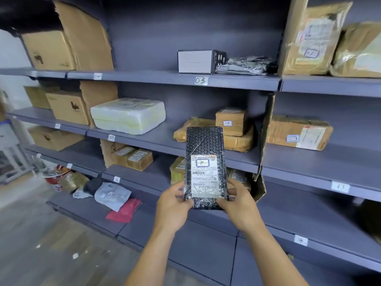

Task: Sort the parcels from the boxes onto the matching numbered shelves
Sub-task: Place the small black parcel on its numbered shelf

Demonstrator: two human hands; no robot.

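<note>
Both hands grip a black bubble mailer upright by its bottom corners, left hand and right hand, before the grey shelves. Its white label bears a boxed "10".

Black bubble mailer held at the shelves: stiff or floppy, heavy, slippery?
Probably fairly stiff: the black bubble mailer stands upright though the left hand and right hand pinch only its bottom edge. Likely light, being thin. Its glossy wrap may be slippery.
</note>
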